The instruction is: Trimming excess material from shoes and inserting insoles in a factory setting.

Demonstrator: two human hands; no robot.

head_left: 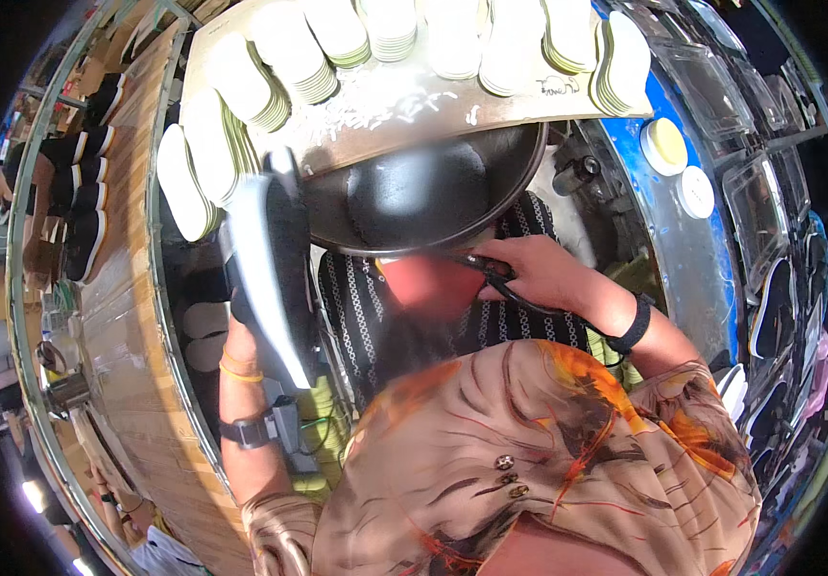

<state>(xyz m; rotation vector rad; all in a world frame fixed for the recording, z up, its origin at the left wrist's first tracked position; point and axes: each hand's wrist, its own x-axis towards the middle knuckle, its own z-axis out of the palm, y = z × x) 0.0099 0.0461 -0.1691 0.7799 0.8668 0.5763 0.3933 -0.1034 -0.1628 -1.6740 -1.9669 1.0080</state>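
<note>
- The dark shoe with a glossy white sole [264, 274] is left of centre in the frame, tilted on its side.
- My left hand [238, 331] is mostly hidden behind that one shoe; I cannot tell how far open it is or whether it grips.
- My right hand [532, 269], right of centre, has its fingers curled closed around one black-handled tool [496, 273], whose kind I cannot make out.
- I judge the step in hand to be handwork on the shoe, with tool and shoe apart; the next move seems to call for a steady shoe and a controlled tool.
- One blurred red piece [428, 281] lies between my hands, just below one large dark basin [519, 182] at the centre.
- Above it, one pale board [577, 106] spans the top of the frame, bearing white scraps [404, 106] too many to count.
- I count ten stacks of insoles [248, 82] ringing the board's edge, from left to upper right; layers per stack are unclear.
- Two pale oval pieces [205, 336] lie left of my left wrist.
- Two round containers [663, 147] stand on the blue surface [707, 264] at upper right.
- At least five dark shoes [87, 240] sit on the shelf at upper left.
</note>
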